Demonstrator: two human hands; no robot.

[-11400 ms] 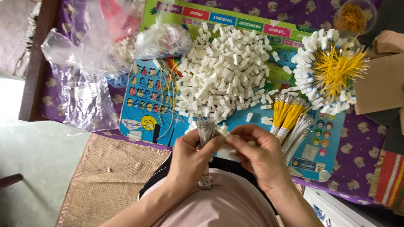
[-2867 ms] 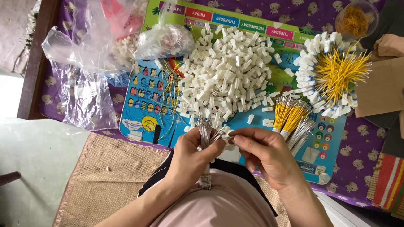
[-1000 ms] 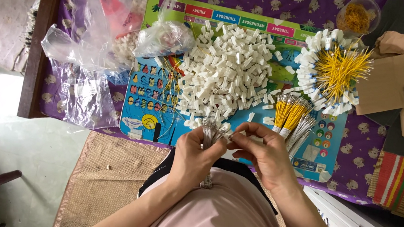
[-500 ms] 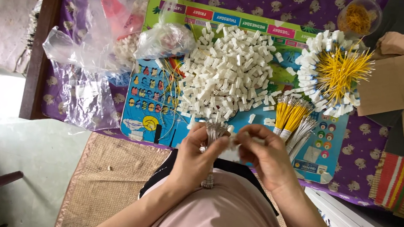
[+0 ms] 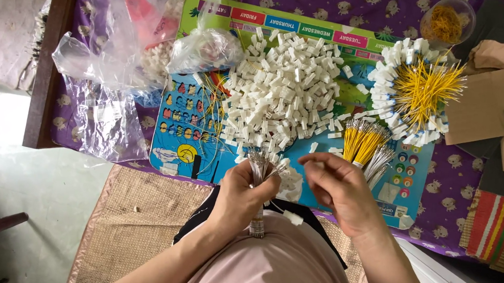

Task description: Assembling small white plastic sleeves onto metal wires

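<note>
My left hand [image 5: 247, 192] is closed around a bundle of thin wires [image 5: 260, 163] with bare metal tips, held upright above my lap. My right hand [image 5: 340, 189] hovers just right of it, fingers curled and pinched together; whether it holds anything I cannot tell. A small white connector [image 5: 294, 218] lies on my lap below the hands. A large heap of white plastic connectors [image 5: 283, 93] covers the colourful board [image 5: 185, 125] in front. Yellow wire bundles [image 5: 363, 141] lie to the right of the heap.
A ring of finished connectors with yellow wires [image 5: 418, 89] sits at the right. Clear plastic bags [image 5: 109, 72] lie at the left, a small bowl [image 5: 447, 20] at top right, cardboard pieces [image 5: 484, 104] further right. A woven mat [image 5: 140, 222] lies beneath me.
My right hand has drawn away from the wire bundle toward the right. The left hand holds the bundle in about the same place.
</note>
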